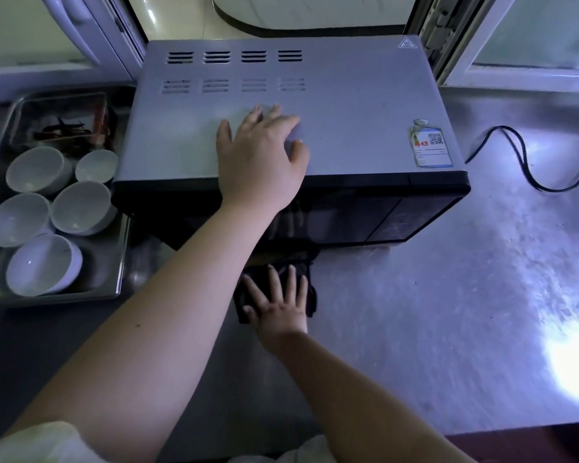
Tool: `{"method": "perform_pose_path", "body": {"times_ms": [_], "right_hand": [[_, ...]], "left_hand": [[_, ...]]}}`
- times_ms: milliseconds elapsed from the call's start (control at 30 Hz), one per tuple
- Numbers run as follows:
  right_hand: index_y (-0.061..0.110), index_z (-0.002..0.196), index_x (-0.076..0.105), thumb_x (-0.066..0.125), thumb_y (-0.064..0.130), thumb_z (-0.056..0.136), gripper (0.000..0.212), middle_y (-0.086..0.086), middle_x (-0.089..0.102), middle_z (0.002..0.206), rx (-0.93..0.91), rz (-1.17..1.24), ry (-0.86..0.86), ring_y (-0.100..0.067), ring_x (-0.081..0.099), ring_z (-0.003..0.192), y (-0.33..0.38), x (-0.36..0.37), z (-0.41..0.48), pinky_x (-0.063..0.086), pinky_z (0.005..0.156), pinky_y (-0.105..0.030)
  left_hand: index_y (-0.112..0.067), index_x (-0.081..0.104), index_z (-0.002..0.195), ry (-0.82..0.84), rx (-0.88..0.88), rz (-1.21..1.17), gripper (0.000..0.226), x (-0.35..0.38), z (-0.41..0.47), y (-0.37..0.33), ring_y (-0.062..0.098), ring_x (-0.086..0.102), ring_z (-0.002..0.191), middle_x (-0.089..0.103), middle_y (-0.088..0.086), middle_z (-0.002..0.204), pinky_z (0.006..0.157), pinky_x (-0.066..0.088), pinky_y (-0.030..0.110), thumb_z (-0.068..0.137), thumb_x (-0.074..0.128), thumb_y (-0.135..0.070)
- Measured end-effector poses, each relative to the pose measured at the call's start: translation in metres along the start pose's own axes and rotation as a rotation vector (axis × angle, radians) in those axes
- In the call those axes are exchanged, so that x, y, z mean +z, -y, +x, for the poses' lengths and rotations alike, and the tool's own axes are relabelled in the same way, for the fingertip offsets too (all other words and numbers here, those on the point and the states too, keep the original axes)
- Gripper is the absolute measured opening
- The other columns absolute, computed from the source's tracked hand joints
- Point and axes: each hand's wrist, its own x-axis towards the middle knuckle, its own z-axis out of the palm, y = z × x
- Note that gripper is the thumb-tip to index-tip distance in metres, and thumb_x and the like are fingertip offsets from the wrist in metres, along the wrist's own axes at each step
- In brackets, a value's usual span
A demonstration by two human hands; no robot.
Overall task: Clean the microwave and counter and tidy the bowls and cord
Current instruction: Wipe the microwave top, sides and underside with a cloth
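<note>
- Left hand (261, 155) lies flat, palm down, on top of the microwave (348, 111), near its front edge and about mid-width. Fingers are straight and slightly spread, gripping nothing.
- Right hand (278, 302) lies flat on a dark cloth (239, 300), fingers spread, pressing it onto the counter (448, 295).
- The cloth sits on the counter just in front of the microwave door and lower than my left hand. Its edges stick out on both sides of my right hand.
- The microwave stands at the far side of the counter with its back toward the window frames. The top is grey with two rows of vent slots at the far left. The front is dark, and I cannot tell if the door is fully closed.
- There is a sticker (430, 147) with a QR code on the microwave top, at the near right corner.
- Five white bowls (81, 207) stand upright and clustered in a metal tray (47, 300) just left of the microwave.
- A glass dish (17, 108) sits at the far end of that tray holding dark reddish bits that are too dim to identify.
- A black cord (522, 162) lies loose on the counter to the right of the microwave. It makes one loop and runs off the right edge of the view.
- The counter is bare metal with a bright glare patch at near right.
</note>
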Motion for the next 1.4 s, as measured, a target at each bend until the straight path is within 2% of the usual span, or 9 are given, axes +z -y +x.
{"method": "perform_pose_path", "body": {"times_ms": [133, 267, 433, 533, 700, 900, 1000, 1200, 1400], "right_hand": [[0.051, 0.145, -0.015, 0.013, 0.059, 0.099, 0.055, -0.002, -0.018, 0.161, 0.007, 0.008, -0.02, -0.037, -0.029, 0.141, -0.012, -0.003, 0.0, -0.023, 0.11, -0.056], [0.054, 0.145, -0.009, 0.02, 0.061, 0.097, 0.057, -0.001, -0.009, 0.162, 0.288, 0.077, -0.114, -0.035, -0.02, 0.145, -0.087, -0.008, -0.019, -0.018, 0.112, -0.052], [0.055, 0.145, -0.001, 0.024, 0.061, 0.096, 0.056, -0.001, -0.006, 0.162, 0.59, 0.192, -0.159, -0.033, -0.014, 0.146, -0.175, -0.019, -0.037, -0.01, 0.116, -0.052], [0.053, 0.147, -0.001, 0.021, 0.06, 0.096, 0.056, -0.001, -0.008, 0.161, 0.656, 0.208, -0.17, -0.035, -0.014, 0.145, -0.163, -0.018, -0.035, -0.01, 0.116, -0.054], [0.052, 0.145, -0.013, 0.019, 0.058, 0.097, 0.058, -0.004, -0.014, 0.161, 0.329, 0.097, -0.111, -0.041, -0.02, 0.143, -0.057, -0.002, -0.018, -0.016, 0.112, -0.057], [0.048, 0.148, -0.011, 0.015, 0.057, 0.099, 0.056, -0.005, -0.02, 0.16, -0.019, 0.026, 0.021, -0.043, -0.029, 0.139, 0.055, -0.002, 0.014, -0.019, 0.11, -0.06], [0.05, 0.148, -0.008, 0.016, 0.058, 0.098, 0.055, -0.002, -0.016, 0.161, 0.0, 0.033, -0.017, -0.038, -0.027, 0.142, 0.036, -0.003, 0.011, -0.019, 0.112, -0.057], [0.055, 0.145, -0.011, 0.02, 0.059, 0.097, 0.056, -0.004, -0.007, 0.162, 0.373, 0.1, -0.122, -0.035, -0.017, 0.145, -0.066, -0.012, -0.006, -0.014, 0.115, -0.052], [0.053, 0.146, -0.011, 0.016, 0.055, 0.098, 0.054, -0.005, -0.009, 0.162, 0.369, 0.087, -0.163, -0.038, -0.019, 0.144, -0.079, -0.01, -0.013, -0.016, 0.114, -0.054]], "left_hand": [[-0.031, 0.056, 0.13, 0.001, 0.004, -0.005, 0.041, 0.0, 0.0, 0.002, 0.018, 0.032, 0.142, 0.045, -0.005, 0.148, 0.117, 0.014, 0.049, 0.093, 0.04, -0.037], [-0.029, 0.062, 0.123, -0.002, 0.007, -0.071, 0.035, -0.003, -0.001, 0.002, 0.019, 0.036, 0.14, 0.051, -0.001, 0.143, 0.117, 0.016, 0.049, 0.092, 0.046, -0.032], [-0.019, 0.07, 0.113, -0.014, 0.086, -0.246, 0.032, -0.028, -0.009, 0.03, 0.02, 0.059, 0.116, 0.066, 0.002, 0.123, 0.104, 0.042, 0.035, 0.086, 0.052, -0.017], [-0.017, 0.068, 0.119, -0.037, 0.144, -0.153, 0.035, -0.04, -0.018, 0.07, 0.023, 0.058, 0.119, 0.064, 0.005, 0.127, 0.102, 0.045, 0.041, 0.088, 0.052, -0.024], [-0.022, 0.052, 0.137, 0.013, 0.217, 0.061, 0.05, -0.035, -0.031, 0.091, 0.027, 0.04, 0.138, 0.047, 0.003, 0.146, 0.112, 0.028, 0.046, 0.098, 0.028, -0.04], [-0.027, 0.054, 0.135, -0.109, 0.188, 0.115, 0.044, -0.024, -0.036, 0.093, 0.02, 0.042, 0.136, 0.049, -0.002, 0.145, 0.111, 0.027, 0.042, 0.1, 0.031, -0.037], [-0.026, 0.055, 0.135, -0.129, 0.202, 0.115, 0.043, -0.024, -0.038, 0.092, 0.02, 0.042, 0.136, 0.049, -0.002, 0.144, 0.11, 0.027, 0.041, 0.1, 0.031, -0.036], [-0.027, 0.057, 0.133, -0.17, 0.201, 0.13, 0.043, -0.021, -0.039, 0.091, 0.02, 0.045, 0.134, 0.052, -0.003, 0.142, 0.108, 0.027, 0.039, 0.1, 0.03, -0.035], [-0.026, 0.058, 0.13, -0.195, 0.195, 0.159, 0.041, -0.018, -0.038, 0.091, 0.02, 0.046, 0.133, 0.054, -0.003, 0.14, 0.107, 0.029, 0.041, 0.099, 0.032, -0.033]]}}
